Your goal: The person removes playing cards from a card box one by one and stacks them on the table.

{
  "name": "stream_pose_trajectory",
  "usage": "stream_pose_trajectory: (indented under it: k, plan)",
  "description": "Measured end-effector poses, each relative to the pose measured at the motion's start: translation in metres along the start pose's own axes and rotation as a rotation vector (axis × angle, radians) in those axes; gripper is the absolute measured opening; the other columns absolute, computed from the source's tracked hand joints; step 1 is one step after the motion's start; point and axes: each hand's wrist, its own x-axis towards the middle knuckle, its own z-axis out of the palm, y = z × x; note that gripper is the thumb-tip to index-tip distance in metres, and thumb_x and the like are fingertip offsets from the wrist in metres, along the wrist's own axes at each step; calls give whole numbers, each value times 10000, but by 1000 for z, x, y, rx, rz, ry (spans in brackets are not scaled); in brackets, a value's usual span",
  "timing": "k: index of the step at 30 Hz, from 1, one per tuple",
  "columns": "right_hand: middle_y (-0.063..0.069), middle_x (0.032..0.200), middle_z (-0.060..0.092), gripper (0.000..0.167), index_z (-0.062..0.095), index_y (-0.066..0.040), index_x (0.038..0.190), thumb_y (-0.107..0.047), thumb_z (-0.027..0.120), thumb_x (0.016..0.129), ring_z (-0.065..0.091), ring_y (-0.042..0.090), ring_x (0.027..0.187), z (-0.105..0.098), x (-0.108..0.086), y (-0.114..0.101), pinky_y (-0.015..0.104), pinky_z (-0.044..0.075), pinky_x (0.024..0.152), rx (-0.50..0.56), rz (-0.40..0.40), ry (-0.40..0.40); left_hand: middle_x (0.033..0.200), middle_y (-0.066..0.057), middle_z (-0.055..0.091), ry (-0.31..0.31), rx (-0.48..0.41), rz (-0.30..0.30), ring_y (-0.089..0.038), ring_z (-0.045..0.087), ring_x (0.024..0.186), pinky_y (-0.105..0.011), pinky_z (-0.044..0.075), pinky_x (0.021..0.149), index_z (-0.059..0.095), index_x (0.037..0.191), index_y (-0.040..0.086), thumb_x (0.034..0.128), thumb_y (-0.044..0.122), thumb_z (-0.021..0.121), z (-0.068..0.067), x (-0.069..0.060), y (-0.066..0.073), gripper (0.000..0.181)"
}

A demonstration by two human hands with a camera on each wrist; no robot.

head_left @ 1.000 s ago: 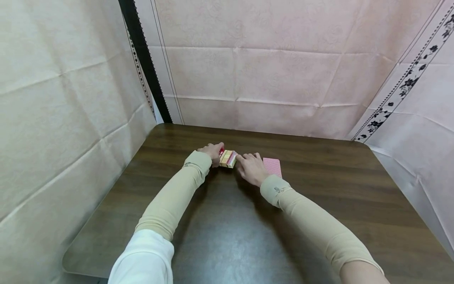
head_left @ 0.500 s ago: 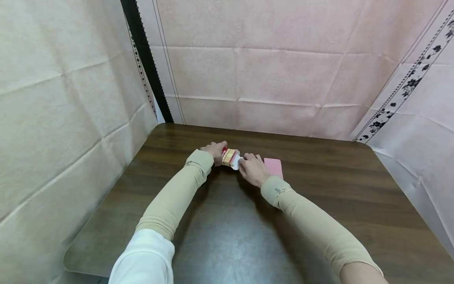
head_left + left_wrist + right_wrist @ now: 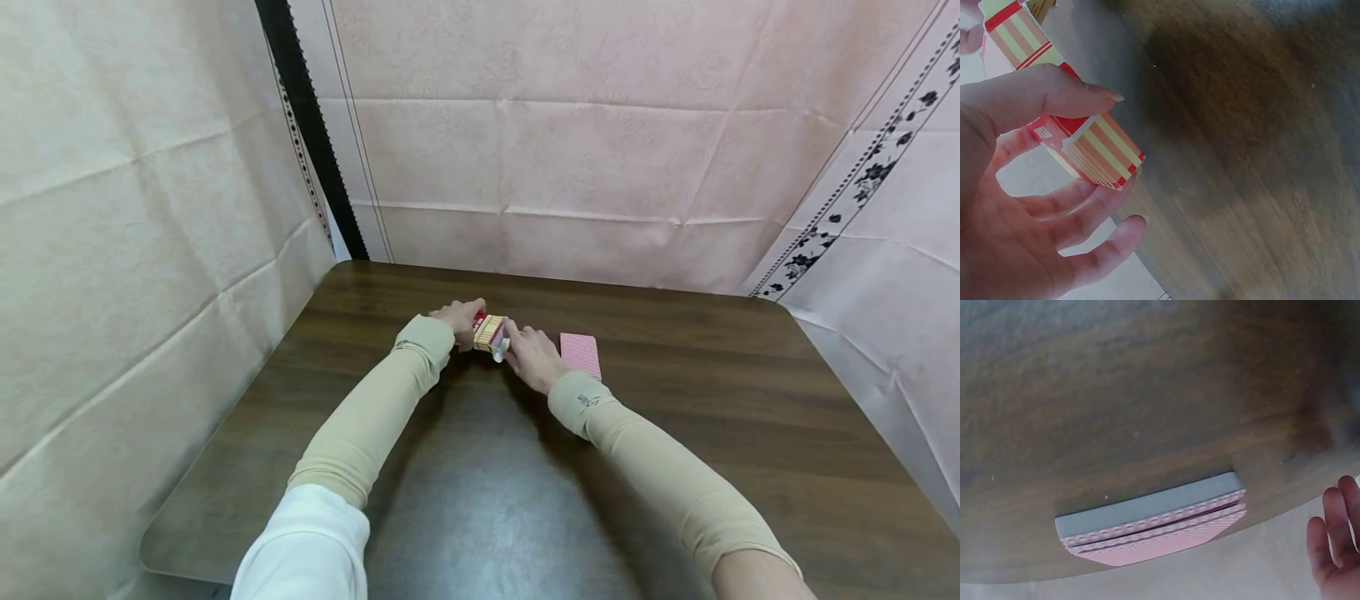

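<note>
In the head view my left hand point(image 3: 459, 322) grips a small playing-card box point(image 3: 489, 333) with red, yellow and tan stripes. The left wrist view shows the thumb over one face of this card box point(image 3: 1100, 147) and fingers behind it. White flaps stand out at the box's right end. My right hand point(image 3: 534, 358) is at that end, its index finger extended against the flaps; its thumb is hidden. Just right of this hand a deck of playing cards point(image 3: 580, 356) with pink patterned backs lies on the table. The right wrist view shows the deck point(image 3: 1154, 522) side-on, with a slight gap between layers.
The brown wooden table point(image 3: 450, 500) has rounded corners. Pale cloth hangs behind it point(image 3: 570, 167) and along both sides. A black strip point(image 3: 315, 125) runs down the cloth at the back left.
The box has shifted slightly right with my left hand. White flaps came into view at its right end, and my right index finger has moved up against them. The deck stays put.
</note>
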Motion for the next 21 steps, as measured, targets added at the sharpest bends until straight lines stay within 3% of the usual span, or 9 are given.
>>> stream_pose_trajectory:
  k: [5,11,21]
  plan:
    - [165,878,656,448,432,-85,1273,-166,665,900,636,313,749,-1,1,0,430,522,648,28,-21,36,1099,-117,551,-16,-16,16,-284,529,889,-369,413,679,445,1226,210,675,-42,728,-1,-1,-1,669]
    - [121,926,728,450,545,-125,1307,-173,689,884,639,286,853,-2,0,2,442,506,796,-42,-90,53,1130,-108,541,-44,-48,-6,-277,520,894,-351,426,652,441,1236,213,687,-59,734,0,3,-5,679]
    - [73,943,716,217,619,-171,1130,-133,592,919,618,276,920,-5,3,-6,406,436,777,-123,-115,-78,1156,-114,541,-57,-64,-21,-270,525,923,-364,444,693,436,1239,223,703,-53,715,0,4,-3,664]
